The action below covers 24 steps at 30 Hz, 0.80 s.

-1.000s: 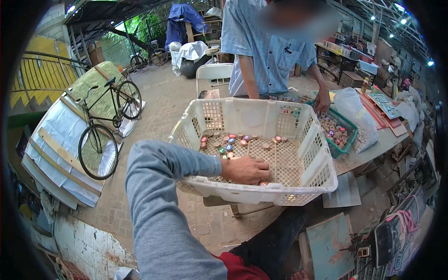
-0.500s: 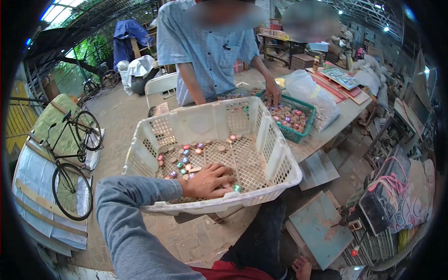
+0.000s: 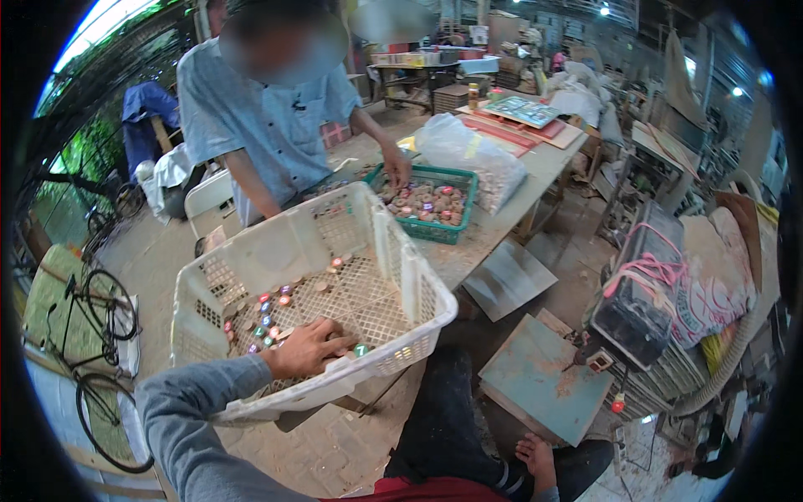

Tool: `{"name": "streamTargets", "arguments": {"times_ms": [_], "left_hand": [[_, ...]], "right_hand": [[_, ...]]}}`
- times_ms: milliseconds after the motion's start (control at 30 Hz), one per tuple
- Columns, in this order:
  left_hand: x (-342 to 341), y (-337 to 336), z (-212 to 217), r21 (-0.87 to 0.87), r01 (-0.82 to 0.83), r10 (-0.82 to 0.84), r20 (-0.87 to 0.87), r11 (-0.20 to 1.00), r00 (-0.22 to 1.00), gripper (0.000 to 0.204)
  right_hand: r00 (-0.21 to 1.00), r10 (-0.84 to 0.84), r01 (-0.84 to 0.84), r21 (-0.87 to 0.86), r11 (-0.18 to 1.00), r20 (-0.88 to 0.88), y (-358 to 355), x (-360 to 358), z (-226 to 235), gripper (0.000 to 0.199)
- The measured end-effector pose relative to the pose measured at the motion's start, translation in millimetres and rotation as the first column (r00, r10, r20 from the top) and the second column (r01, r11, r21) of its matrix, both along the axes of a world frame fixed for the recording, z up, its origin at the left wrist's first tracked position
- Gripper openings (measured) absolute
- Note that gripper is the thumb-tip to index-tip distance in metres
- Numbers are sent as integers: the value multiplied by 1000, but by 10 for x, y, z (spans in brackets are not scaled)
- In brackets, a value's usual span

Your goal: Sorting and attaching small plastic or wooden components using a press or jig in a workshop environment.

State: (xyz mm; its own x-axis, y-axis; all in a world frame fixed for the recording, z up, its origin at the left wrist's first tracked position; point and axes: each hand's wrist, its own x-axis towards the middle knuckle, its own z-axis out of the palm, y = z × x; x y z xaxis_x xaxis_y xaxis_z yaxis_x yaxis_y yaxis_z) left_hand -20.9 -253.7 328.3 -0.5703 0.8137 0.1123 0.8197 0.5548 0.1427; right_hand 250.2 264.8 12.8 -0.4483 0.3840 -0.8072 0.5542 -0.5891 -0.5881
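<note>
My left hand [image 3: 306, 348] reaches over the near side of a white plastic crate [image 3: 238, 410]. Its fingers bend down close together among small round wooden pieces, and whatever is under them is hidden. Just right of the fingers lies a green-faced piece [image 3: 360, 350]. More pieces with red, blue and purple faces [image 3: 266, 320], along with plain brown ones, lie scattered on the crate's lattice bottom. My right hand [image 3: 535, 456] is away from the crate, low beside my leg, with fingers apart and nothing visible in it.
Across the crate, a person in a blue shirt [image 3: 284, 125] has one hand in a green basket [image 3: 435, 230] of wooden pieces on a table [image 3: 477, 255]. A clear plastic bag [image 3: 493, 180] stands beside it. A machine with a greenish plate [image 3: 544, 381] is at right; a bicycle [image 3: 100, 335] at left.
The view has swung right, so the crate and basket sit farther left. My left hand stays in the crate beside the green-faced piece. More of my right hand and forearm shows.
</note>
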Motion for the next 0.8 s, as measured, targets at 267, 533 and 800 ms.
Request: {"name": "streamTargets", "arguments": {"times_ms": [267,533,800], "left_hand": [[6,-79,-55,59,-43,46,-59,997,997,38],[-130,-91,38,-149,111,-123,-73,983,990,51],[-91,-45,78,-102,173,-187,-149,980,971,46]], "right_hand": [[998,59,-60,-27,998,-39,-4,3,88,30],[996,35,-40,-50,998,-85,-23,1,132,39],[997,29,-32,-43,999,-66,-21,-13,70,36]]}}
